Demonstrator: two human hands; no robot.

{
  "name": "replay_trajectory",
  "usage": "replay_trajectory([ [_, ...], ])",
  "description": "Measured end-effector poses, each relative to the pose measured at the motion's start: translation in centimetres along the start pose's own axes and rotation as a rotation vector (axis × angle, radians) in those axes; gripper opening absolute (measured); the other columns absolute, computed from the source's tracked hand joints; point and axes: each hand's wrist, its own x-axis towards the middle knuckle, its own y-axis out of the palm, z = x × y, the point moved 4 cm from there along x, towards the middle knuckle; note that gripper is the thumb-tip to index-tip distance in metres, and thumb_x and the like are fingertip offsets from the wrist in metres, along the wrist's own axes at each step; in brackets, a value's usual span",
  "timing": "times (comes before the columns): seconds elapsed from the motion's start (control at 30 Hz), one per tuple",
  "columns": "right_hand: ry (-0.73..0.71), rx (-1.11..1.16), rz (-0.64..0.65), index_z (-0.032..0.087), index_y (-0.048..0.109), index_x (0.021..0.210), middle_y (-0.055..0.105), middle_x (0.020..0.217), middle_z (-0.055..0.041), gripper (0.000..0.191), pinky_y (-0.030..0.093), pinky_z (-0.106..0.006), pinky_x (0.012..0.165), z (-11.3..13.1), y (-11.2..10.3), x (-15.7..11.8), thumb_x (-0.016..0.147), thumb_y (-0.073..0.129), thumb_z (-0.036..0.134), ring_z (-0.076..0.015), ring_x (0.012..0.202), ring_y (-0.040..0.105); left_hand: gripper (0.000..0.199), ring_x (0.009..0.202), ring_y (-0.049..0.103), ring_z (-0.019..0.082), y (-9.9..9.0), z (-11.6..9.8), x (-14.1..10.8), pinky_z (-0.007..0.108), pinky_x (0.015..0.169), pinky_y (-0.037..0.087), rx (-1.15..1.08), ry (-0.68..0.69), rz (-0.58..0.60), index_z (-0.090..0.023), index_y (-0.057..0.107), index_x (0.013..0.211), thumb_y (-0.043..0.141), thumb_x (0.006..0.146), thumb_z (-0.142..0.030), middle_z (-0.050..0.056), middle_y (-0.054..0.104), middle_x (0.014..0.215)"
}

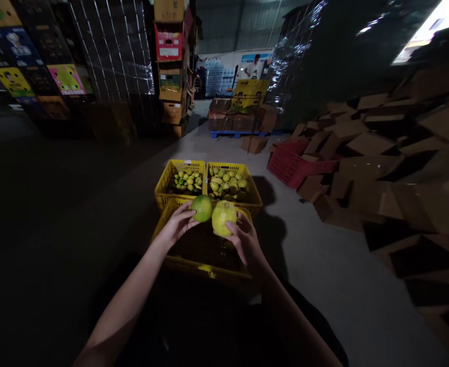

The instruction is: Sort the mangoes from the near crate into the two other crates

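Observation:
My left hand (179, 223) holds a round green fruit (202, 208) by its left side. A larger yellow fruit (223, 218) is in my right hand (244, 235), with the thumb across its lower front. The two fruits are side by side, above the near yellow crate (194, 266), whose inside is dark. Beyond them, the back left yellow crate (163, 184) has small green and yellow fruits in it. Beside it, the back right yellow crate (252, 188) holds larger yellow-green fruits.
A red crate (288, 164) lies at the right against a big heap of cardboard boxes (370, 145). Stacked cartons (171, 81) stand further back, and a blue pallet (238, 134) carries boxes. Grey floor surrounds the yellow crates.

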Motion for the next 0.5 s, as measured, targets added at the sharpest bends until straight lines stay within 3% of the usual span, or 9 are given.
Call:
replay_trajectory([
  [0.3,-0.015,0.095,-0.164,0.021,0.061,0.092,0.069,0.094,-0.0038,0.039,0.059,-0.035,0.062,0.8,-0.2,1.4,0.059,0.079,0.035,-0.0244,0.087,0.067,0.025,0.068,0.067,0.021,1.3,-0.6,1.2,0.033,0.066,0.057,-0.313,-0.004,-0.050,-0.011,0.060,0.089,0.046,0.074,-0.025,0.011,0.069,0.077],
  [0.5,-0.122,0.053,-0.105,0.021,0.062,0.091,0.070,0.095,-0.0048,0.029,0.056,-0.028,0.055,1.6,2.5,5.2,0.068,0.072,0.035,-0.0224,0.086,0.066,0.035,0.047,0.059,0.011,2.0,-1.0,3.3,0.019,0.044,0.050,-0.396,0.007,-0.092,-0.009,0.061,0.093,0.045,0.088,-0.039,0.009,0.068,0.071],
])
